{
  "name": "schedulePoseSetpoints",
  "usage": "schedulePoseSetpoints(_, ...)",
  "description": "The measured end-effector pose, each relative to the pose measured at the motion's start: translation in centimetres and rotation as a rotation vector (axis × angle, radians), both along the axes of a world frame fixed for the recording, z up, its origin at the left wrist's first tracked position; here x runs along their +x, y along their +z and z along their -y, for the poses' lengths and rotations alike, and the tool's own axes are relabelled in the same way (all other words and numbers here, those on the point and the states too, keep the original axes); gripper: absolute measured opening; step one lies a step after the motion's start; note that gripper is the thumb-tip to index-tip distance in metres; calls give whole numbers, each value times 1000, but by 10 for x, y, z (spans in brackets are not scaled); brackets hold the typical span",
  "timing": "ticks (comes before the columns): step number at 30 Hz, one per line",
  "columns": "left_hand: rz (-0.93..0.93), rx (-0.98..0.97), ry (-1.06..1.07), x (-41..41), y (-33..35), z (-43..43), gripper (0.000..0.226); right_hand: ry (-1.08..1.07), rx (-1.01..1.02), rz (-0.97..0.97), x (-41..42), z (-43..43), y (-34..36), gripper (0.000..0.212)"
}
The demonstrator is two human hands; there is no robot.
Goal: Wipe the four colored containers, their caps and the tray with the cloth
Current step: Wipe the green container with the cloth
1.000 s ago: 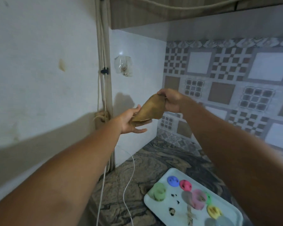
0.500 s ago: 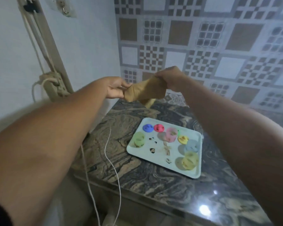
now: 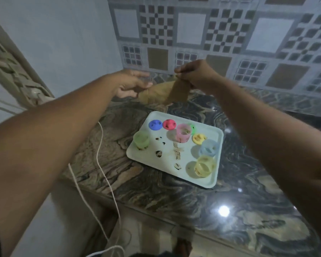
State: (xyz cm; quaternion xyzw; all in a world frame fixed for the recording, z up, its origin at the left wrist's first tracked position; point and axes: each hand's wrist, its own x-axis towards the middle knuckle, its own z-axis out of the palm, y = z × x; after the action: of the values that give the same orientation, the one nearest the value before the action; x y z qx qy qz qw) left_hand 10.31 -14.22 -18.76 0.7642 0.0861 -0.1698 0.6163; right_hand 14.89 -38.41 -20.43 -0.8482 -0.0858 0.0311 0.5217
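Observation:
A brown cloth (image 3: 167,92) hangs over the back of the counter. My right hand (image 3: 195,73) pinches its top corner. My left hand (image 3: 132,84) holds its lower left edge, fingers loosely bent. In front of the cloth lies a pale tray (image 3: 185,165) with dark stains. On it stand a green container (image 3: 141,140), a pink container (image 3: 183,133), a blue container (image 3: 209,147) and a yellow container (image 3: 204,166). A blue cap (image 3: 155,125), a red cap (image 3: 169,124), a yellow cap (image 3: 198,138) and a green cap (image 3: 193,127), partly hidden behind the pink container, lie along the tray's far side.
The tray sits on a dark marbled counter (image 3: 193,197) in a corner, with patterned tiles (image 3: 220,39) behind and a plain wall (image 3: 63,43) on the left. A white cable (image 3: 102,164) runs over the counter's left edge. The front edge is close below.
The view has tilted down from the wall to the counter. Both hands have lowered the cloth toward the back of the tray, and the cloth hangs more open.

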Motion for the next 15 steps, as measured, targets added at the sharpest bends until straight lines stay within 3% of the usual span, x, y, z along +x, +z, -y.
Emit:
schedulePoseSetpoints(5,-22,-15,-29,2,-22,-8,58,119,18,-23,13,7,-13,20)
schedulePoseSetpoints(9,144,225,-9,-4,-27,-8,50,176,-106,38,6,4,-27,29)
schedulePoseSetpoints(13,393,597,-63,-6,-37,-11,30,249,-165,71,-7,-1,-37,15)
schedulePoseSetpoints(15,450,682,-95,-7,-44,-13,19,305,-291,76,-9,-7,-46,30)
